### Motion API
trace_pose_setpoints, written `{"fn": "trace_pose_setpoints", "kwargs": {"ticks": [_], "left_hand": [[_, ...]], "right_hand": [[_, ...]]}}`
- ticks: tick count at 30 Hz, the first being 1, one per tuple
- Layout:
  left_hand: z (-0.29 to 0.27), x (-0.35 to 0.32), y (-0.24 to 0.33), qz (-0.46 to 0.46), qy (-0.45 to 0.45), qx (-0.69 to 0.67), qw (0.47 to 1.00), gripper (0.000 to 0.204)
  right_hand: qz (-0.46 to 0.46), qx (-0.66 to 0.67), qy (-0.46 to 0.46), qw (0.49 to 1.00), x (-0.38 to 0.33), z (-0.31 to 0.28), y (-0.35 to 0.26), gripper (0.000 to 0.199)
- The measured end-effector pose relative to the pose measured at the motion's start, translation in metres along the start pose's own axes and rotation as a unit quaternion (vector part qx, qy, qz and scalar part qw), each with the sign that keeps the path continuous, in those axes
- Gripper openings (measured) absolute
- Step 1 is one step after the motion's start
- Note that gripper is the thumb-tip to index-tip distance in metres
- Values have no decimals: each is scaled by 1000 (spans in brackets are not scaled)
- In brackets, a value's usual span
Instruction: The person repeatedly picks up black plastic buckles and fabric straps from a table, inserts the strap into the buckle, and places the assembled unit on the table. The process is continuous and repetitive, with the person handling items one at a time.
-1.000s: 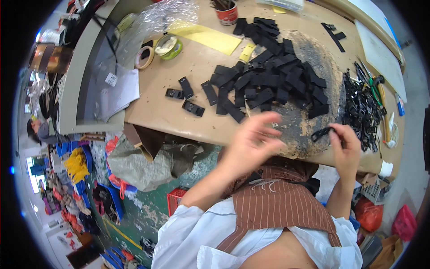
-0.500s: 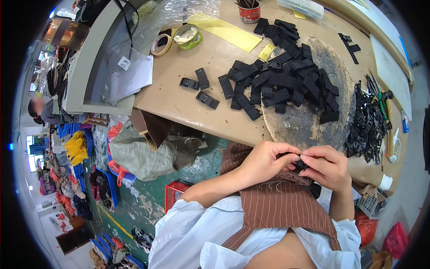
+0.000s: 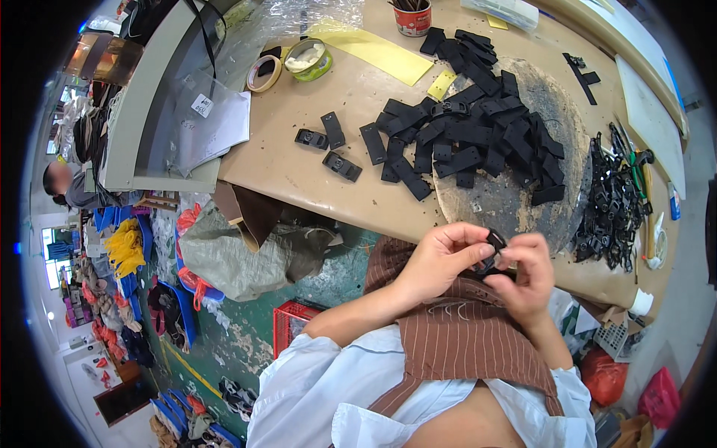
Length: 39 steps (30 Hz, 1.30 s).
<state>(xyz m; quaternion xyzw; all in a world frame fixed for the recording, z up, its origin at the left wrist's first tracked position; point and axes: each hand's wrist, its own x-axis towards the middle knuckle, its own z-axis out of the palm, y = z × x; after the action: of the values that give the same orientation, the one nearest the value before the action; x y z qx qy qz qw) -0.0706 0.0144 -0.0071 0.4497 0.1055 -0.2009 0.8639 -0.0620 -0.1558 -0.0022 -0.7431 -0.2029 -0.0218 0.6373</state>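
Observation:
Both my hands meet just below the table's front edge, over my brown striped apron. My left hand (image 3: 441, 257) and my right hand (image 3: 529, 275) pinch the same small black plastic buckle (image 3: 494, 243) with a piece of black strap between their fingertips. Just above them a heap of short black webbing strips (image 3: 470, 131) lies on the tan worktable (image 3: 299, 168), partly on a dark stained round patch (image 3: 515, 198). A pile of black plastic buckles (image 3: 611, 201) lies to the right of that patch.
Three strap pieces with buckles (image 3: 328, 145) lie apart left of the heap. Tape rolls (image 3: 287, 63), a yellow sheet (image 3: 377, 51) and a red cup (image 3: 412, 16) sit at the back. Hand tools (image 3: 644, 175) lie at the right edge. A grey sack (image 3: 231, 257) and red crate (image 3: 295, 328) stand on the floor.
A second ago my left hand was raised over the table and my right held the buckle alone; now both hands are together on it, lower and nearer my body.

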Motion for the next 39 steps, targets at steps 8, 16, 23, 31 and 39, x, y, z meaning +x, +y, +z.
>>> {"fn": "trace_pose_setpoints", "kwargs": {"ticks": [8,16,23,31,39], "left_hand": [[-8,-11,22,12,-92,284,954,15],[-14,-13,21,11,-111,287,951,13],[-20,-12,21,11,-132,300,945,13],[-17,-18,17,13,-97,398,912,11],[-69,18,76,342,14,764,547,23]], "right_hand": [[128,79,-227,962,30,-34,-25,29],[178,82,-269,943,25,-31,-23,45],[53,38,-267,961,26,-25,-19,39],[-92,-60,-273,956,20,-18,-13,26],[100,200,-120,967,8,-30,-1,21]]}}
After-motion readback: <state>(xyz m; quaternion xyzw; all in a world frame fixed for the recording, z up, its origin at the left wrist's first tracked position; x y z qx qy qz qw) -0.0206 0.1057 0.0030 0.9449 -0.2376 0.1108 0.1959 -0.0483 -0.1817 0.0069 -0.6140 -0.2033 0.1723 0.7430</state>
